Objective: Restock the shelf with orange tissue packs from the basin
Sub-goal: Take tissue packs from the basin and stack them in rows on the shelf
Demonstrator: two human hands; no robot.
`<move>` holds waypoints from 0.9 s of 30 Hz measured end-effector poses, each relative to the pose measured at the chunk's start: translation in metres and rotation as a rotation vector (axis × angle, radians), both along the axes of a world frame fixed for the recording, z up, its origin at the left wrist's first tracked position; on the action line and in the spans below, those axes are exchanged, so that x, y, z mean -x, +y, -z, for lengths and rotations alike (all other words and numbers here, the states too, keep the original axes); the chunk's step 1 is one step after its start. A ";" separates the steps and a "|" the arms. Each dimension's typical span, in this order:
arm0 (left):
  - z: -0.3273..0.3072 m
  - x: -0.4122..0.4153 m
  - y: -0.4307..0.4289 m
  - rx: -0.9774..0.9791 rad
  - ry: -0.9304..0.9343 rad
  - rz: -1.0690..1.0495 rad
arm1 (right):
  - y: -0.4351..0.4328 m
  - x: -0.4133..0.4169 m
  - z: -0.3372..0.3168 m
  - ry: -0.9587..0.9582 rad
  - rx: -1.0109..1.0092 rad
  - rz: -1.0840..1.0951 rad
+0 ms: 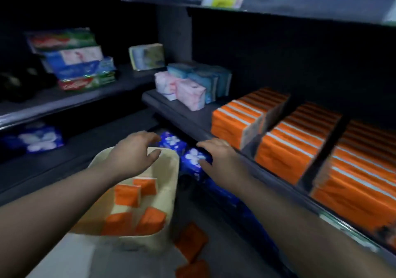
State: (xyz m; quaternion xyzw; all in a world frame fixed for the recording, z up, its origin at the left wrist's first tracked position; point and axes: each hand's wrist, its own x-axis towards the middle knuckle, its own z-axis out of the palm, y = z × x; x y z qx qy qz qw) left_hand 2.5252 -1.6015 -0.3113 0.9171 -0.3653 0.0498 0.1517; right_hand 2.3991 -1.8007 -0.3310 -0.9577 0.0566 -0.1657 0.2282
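Observation:
A cream basin (169,194) sits low in front of me with several orange tissue packs (127,195) lying loose in it. My left hand (134,154) hovers over the basin's far end, fingers apart, holding nothing. My right hand (218,156) reaches toward the front edge of the dark shelf (192,119), fingers spread and empty, just left of the rows of orange packs (237,120) standing on that shelf. Two more orange packs (191,242) lie on the floor beside the basin.
Blue flower-print packs (194,157) fill the lower shelf under my right hand. Pink and blue tissue packs (189,88) stand at the shelf's left end. A left-hand shelf carries stacked green and blue packs (79,63). Another shelf (278,3) hangs overhead.

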 end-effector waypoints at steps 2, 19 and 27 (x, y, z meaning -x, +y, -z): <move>0.020 -0.022 0.026 -0.074 0.005 -0.032 | 0.019 -0.028 0.020 0.033 -0.043 -0.046; 0.248 -0.182 0.093 -0.411 0.390 -0.201 | 0.092 -0.174 0.189 0.361 -0.079 -0.083; 0.326 -0.207 0.082 -0.609 0.399 -0.097 | 0.090 -0.207 0.224 0.384 -0.089 -0.079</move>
